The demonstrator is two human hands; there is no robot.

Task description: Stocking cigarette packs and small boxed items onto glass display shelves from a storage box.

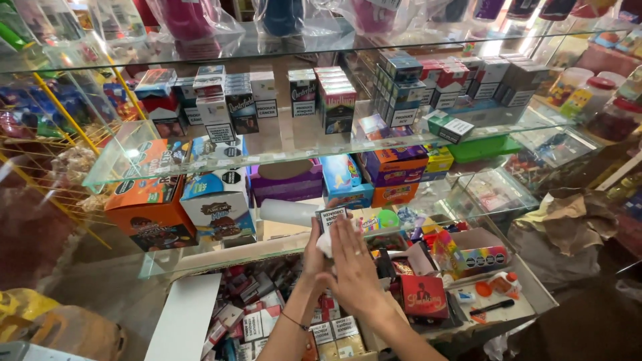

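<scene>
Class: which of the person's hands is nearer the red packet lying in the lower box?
Right. The right hand sits just left of the red packet; the left hand lies beyond it.

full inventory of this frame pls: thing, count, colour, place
Small boxes: many, mixed colours, in rows on upper glass shelf.
Orange carton: one, middle shelf, left.
White-blue carton: one, beside the orange.
Purple box: one, middle shelf, centre.
Green tray: one, right.
Red packet: one, lower bin.
Black marker: one, lower right.
Small pack: one, white and dark, between both hands.
Left hand: behind pack.
Right hand: flat, in front.
</scene>
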